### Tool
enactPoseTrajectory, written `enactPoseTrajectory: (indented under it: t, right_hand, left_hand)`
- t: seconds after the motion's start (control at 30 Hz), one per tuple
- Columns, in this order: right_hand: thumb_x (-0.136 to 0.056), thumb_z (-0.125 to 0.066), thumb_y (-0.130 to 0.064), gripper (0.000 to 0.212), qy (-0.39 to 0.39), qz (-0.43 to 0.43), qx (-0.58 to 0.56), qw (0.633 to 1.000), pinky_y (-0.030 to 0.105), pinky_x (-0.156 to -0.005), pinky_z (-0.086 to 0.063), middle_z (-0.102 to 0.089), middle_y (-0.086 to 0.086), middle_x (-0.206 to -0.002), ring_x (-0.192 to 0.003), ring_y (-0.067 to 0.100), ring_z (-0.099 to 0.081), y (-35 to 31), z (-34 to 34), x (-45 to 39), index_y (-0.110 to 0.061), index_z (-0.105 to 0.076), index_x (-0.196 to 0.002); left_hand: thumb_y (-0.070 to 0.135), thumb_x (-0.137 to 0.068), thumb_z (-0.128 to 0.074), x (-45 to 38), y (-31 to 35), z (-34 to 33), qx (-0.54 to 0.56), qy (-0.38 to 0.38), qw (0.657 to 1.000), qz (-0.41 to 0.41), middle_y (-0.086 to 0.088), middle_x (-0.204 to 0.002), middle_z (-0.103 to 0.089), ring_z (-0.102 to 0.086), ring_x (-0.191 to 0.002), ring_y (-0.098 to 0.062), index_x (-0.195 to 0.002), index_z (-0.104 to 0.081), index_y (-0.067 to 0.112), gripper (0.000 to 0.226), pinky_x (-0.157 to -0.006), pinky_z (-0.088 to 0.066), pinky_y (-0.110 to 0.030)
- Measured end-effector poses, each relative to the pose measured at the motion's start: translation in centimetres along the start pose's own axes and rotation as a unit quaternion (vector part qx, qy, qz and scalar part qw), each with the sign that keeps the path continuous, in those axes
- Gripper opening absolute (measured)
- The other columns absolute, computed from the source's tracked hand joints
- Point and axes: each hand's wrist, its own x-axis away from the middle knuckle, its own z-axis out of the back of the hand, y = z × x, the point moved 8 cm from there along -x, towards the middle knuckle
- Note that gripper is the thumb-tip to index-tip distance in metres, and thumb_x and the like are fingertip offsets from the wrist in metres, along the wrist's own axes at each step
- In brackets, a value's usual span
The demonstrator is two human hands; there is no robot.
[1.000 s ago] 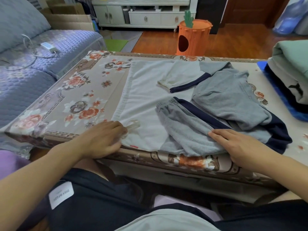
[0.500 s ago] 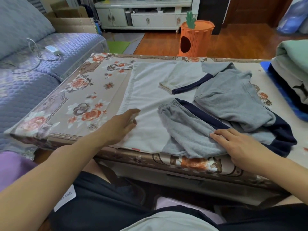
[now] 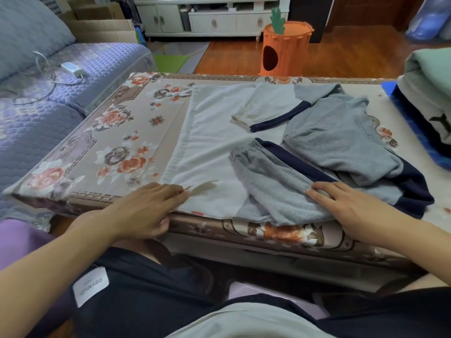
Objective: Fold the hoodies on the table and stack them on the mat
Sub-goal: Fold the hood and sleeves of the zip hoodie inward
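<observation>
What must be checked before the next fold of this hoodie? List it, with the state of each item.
1. Hoodie lying on the table: ok.
2. Both sleeves folded in over the body: ok.
3. Left hand on the near hem corner: ok.
4. Right hand flat on the near sleeve: ok.
5. Hood smoothed flat: not ok, rumpled.
6. Room on the blue mat: cannot tell.

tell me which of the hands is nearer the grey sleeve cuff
Right. The right hand rests on that sleeve, below the grey cuff; the left hand lies at the hem corner, farther left.
</observation>
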Motion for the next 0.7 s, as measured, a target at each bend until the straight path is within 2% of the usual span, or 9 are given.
enactPoseTrajectory:
  t: [0.03, 0.1, 0.2, 0.3, 0.43, 0.5, 0.6, 0.67, 0.7]
  right_hand:
    - [-0.082, -0.063, -0.003, 0.096, -0.004, -0.008, 0.002, 1.0, 0.027, -0.097, -0.05, -0.012, -0.001, -0.161, -0.144, 0.021, -0.027, 0.0, 0.2, 0.1, -0.028, -0.012, -0.159]
    - [-0.086, -0.06, -0.004, 0.096, -0.016, -0.032, 0.001, 0.999, 0.025, -0.097, -0.048, -0.004, -0.001, -0.161, -0.145, 0.02, -0.022, 0.3, 0.4, 0.4, -0.031, -0.004, -0.159]
    - [-0.086, -0.06, -0.003, 0.091, -0.006, -0.043, 0.001, 0.999, 0.031, -0.108, -0.044, -0.024, 0.0, -0.161, -0.142, 0.02, -0.032, 0.8, 0.6, 0.7, -0.028, -0.013, -0.16]
    - [-0.09, -0.054, -0.001, 0.076, 0.005, -0.06, -0.016, 0.998, 0.031, -0.113, -0.036, -0.034, -0.002, -0.16, -0.142, 0.018, -0.039, 1.1, 1.2, 0.6, -0.025, -0.028, -0.157]
    - [-0.092, -0.046, -0.003, 0.068, 0.005, -0.06, 0.001, 0.998, 0.029, -0.106, -0.04, -0.039, -0.011, -0.157, -0.138, 0.014, -0.046, 0.9, 2.8, 0.3, -0.03, -0.036, -0.153]
    - [-0.093, -0.045, -0.006, 0.064, -0.005, -0.066, 0.01, 0.998, 0.029, -0.1, -0.042, -0.049, -0.011, -0.15, -0.131, 0.014, -0.052, 1.1, 3.2, 0.4, -0.034, -0.041, -0.15]
    - [-0.091, -0.043, -0.009, 0.061, -0.088, -0.077, 0.007, 0.993, 0.027, -0.09, -0.047, -0.065, -0.009, -0.127, -0.113, 0.014, -0.061, 1.4, 3.8, 1.2, -0.046, -0.05, -0.139]
    - [-0.088, -0.043, -0.005, 0.058, -0.17, -0.094, -0.059, 0.979, 0.024, -0.085, -0.046, -0.067, -0.014, -0.111, -0.103, 0.01, -0.06, 2.0, 4.3, 1.7, -0.049, -0.061, -0.121]
    - [-0.087, -0.044, -0.003, 0.054, -0.196, -0.099, -0.099, 0.971, 0.022, -0.082, -0.045, -0.067, -0.017, -0.103, -0.098, 0.007, -0.06, 2.3, 4.8, 1.7, -0.046, -0.066, -0.111]
  left_hand:
    - [0.037, -0.082, -0.062, -0.3, 0.0, -0.3, -0.014, -0.009, 1.0, 0.003, 0.0, -0.147, -0.044, -0.052, -0.124, -0.018, -0.16, -0.019, 0.023, 0.09, -0.103, -0.045, -0.033]
    - [0.034, -0.079, -0.067, -1.0, 0.1, -0.3, -0.035, -0.012, 0.999, 0.004, -0.001, -0.145, -0.045, -0.055, -0.122, -0.02, -0.159, -0.026, 0.017, 0.092, -0.103, -0.045, -0.034]
    - [0.029, -0.08, -0.069, -1.3, 0.0, 0.1, -0.035, -0.012, 0.999, 0.005, 0.002, -0.138, -0.051, -0.057, -0.117, -0.019, -0.154, -0.035, 0.018, 0.083, -0.1, -0.047, -0.034]
    - [0.022, -0.079, -0.066, -1.9, 0.1, 0.1, -0.007, -0.019, 1.0, 0.019, 0.004, -0.126, -0.051, -0.056, -0.107, -0.018, -0.146, -0.042, 0.02, 0.071, -0.091, -0.049, -0.035]
    - [0.01, -0.073, -0.071, -3.8, -0.1, 0.8, -0.004, 0.012, 0.997, 0.08, 0.004, -0.091, -0.055, -0.058, -0.078, -0.022, -0.102, -0.054, 0.024, 0.036, -0.06, -0.046, -0.039]
    - [0.009, -0.074, -0.067, -4.6, -0.2, 1.6, 0.003, -0.005, 0.993, 0.116, 0.006, -0.079, -0.058, -0.061, -0.073, -0.023, -0.084, -0.053, 0.027, 0.024, -0.056, -0.044, -0.036]
    - [0.011, -0.075, -0.056, -4.7, -0.7, 1.9, 0.092, -0.09, 0.983, 0.131, 0.003, -0.069, -0.059, -0.058, -0.07, -0.019, -0.069, -0.05, 0.02, 0.013, -0.062, -0.049, -0.04]
    - [0.013, -0.073, -0.049, -4.4, -1.7, 2.4, 0.184, -0.137, 0.962, 0.148, -0.004, -0.067, -0.059, -0.057, -0.07, -0.023, -0.067, -0.054, 0.012, 0.007, -0.068, -0.05, -0.046]
    - [0.014, -0.071, -0.047, -4.5, -2.4, 3.1, 0.21, -0.145, 0.954, 0.158, -0.007, -0.071, -0.061, -0.058, -0.073, -0.026, -0.068, -0.057, 0.01, 0.011, -0.07, -0.049, -0.047]
